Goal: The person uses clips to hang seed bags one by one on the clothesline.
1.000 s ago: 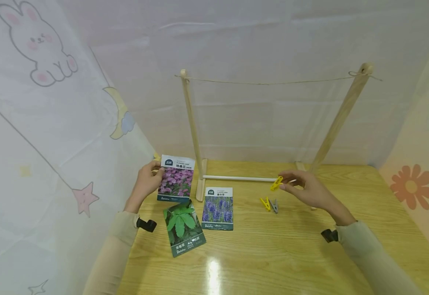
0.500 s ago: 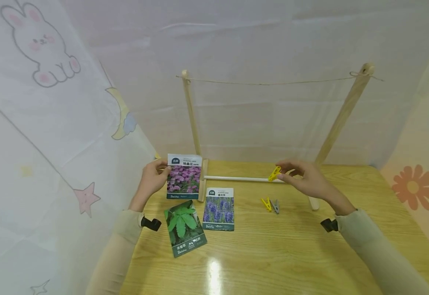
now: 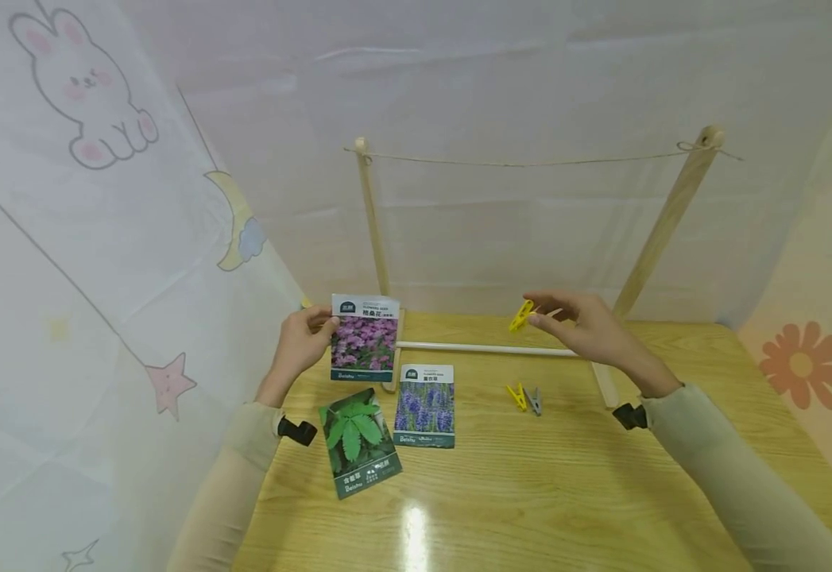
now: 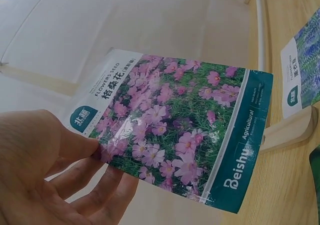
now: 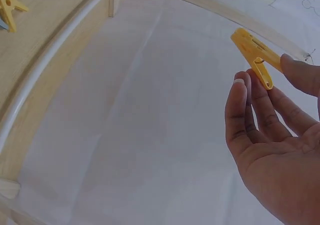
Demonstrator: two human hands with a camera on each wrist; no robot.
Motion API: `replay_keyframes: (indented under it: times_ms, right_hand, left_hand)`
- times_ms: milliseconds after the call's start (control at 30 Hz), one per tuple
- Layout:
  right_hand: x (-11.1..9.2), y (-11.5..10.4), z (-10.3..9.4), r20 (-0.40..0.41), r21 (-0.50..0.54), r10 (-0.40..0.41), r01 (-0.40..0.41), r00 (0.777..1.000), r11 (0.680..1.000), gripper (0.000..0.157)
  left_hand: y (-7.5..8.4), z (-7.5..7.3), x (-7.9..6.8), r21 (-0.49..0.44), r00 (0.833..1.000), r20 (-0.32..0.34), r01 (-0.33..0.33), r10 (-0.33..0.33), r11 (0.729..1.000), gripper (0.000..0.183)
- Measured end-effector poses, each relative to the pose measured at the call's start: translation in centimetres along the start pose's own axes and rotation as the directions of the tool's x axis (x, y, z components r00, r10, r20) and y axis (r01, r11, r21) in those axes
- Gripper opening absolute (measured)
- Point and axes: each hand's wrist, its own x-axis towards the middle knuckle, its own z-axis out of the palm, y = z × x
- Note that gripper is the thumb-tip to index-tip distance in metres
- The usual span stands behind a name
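My left hand (image 3: 303,343) pinches the left edge of a seed packet with pink flowers (image 3: 364,343), held up in front of the wooden stand's left post. The thumb lies over its printed face in the left wrist view, with the other fingers behind the packet (image 4: 170,130). My right hand (image 3: 587,330) pinches a yellow clothespin (image 3: 521,316) by its handle ends between thumb and fingers, above the white rod. In the right wrist view the clothespin (image 5: 252,50) points away from the palm. Its string, tied between the two posts, stretches higher up, apart from both hands.
A purple-flower packet (image 3: 424,405) and a green-leaf packet (image 3: 360,445) lie on the wooden table (image 3: 516,500). Beside them lie another yellow clothespin (image 3: 517,397) and a grey clothespin (image 3: 534,401). The stand has a string (image 3: 523,164), a white rod (image 3: 487,348) and a right post (image 3: 669,218).
The left hand has carried the pink-flower packet to the right and slightly up. The right hand has moved the yellow clothespin left and up. The packets and clothespins on the table stay put.
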Motion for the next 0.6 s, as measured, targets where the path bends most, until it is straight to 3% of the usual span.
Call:
replay_keyframes:
  times_ms: [333,600]
  right_hand:
    - [1.3,-1.2,-0.9,-0.017,0.010,-0.030,0.030,0.999,0.999,0.034]
    - [2.4,-2.6,-1.4,-0.043,0.006,-0.014,0.014,0.999,1.000,0.032]
  left_hand:
    - [0.7,0.4,0.4,-0.009,0.999,-0.009,-0.038,0.038,0.999,0.034]
    - [1.0,0.8,0.6,-0.070,0.999,-0.016,-0.047,0.046,0.996,0.035]
